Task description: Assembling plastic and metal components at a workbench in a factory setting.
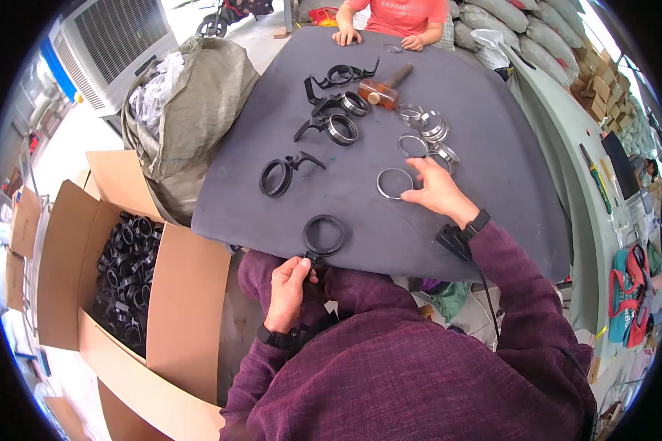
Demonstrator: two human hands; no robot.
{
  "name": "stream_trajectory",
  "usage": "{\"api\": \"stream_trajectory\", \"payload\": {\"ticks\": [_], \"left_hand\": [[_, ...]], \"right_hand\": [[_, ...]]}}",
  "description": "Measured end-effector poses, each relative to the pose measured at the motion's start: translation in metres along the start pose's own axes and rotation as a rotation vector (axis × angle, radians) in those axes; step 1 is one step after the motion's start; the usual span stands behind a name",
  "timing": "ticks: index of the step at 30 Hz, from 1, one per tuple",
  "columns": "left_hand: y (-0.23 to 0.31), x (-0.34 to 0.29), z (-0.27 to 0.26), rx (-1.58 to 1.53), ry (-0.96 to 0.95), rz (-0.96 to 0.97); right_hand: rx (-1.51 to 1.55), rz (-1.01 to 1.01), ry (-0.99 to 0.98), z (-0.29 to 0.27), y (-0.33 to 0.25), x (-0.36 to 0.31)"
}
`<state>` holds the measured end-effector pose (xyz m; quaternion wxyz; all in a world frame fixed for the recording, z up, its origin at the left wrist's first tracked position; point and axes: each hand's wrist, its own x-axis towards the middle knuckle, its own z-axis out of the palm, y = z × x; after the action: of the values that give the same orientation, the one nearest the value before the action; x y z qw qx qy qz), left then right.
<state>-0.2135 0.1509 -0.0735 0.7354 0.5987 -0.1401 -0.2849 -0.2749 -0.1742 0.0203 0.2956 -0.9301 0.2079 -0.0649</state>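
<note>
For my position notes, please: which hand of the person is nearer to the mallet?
Right. The right hand is beside a metal ring, below and right of the mallet; the left hand is farther, holding a black ring at the table's near edge.

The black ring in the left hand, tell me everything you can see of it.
The black ring is round and smooth, with a dull, plastic-like look and gray showing through its open middle. A short stem at its lower left is pinched by the left hand. It appears over the near edge of the gray table; whether it touches is unclear.
</note>
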Motion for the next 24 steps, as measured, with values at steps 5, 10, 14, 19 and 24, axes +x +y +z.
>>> {"api": "stream_trajectory", "payload": {"ticks": [5, 10, 14, 19, 24], "left_hand": [[0.002, 0.001, -0.001, 0.011, -0.003, -0.021], [0.002, 0.001, -0.007, 0.041, -0.038, -0.034], [-0.004, 0.004, -0.011, 0.033, -0.075, -0.036], [-0.005, 0.005, -0.013, 0.007, -0.097, -0.039], [-0.001, 0.004, -0.011, 0.002, -0.074, -0.05]], "right_hand": [[-0.393, -0.302, -0.174, 0.012, -0.008, 0.017], [-0.479, -0.498, -0.272, 0.002, -0.033, 0.013], [-0.595, -0.989, 0.218, -0.002, -0.066, -0.022], [-0.629, -1.118, 0.412, -0.01, -0.095, -0.048], [-0.509, -1.112, 0.327, -0.008, -0.105, -0.051]]}}
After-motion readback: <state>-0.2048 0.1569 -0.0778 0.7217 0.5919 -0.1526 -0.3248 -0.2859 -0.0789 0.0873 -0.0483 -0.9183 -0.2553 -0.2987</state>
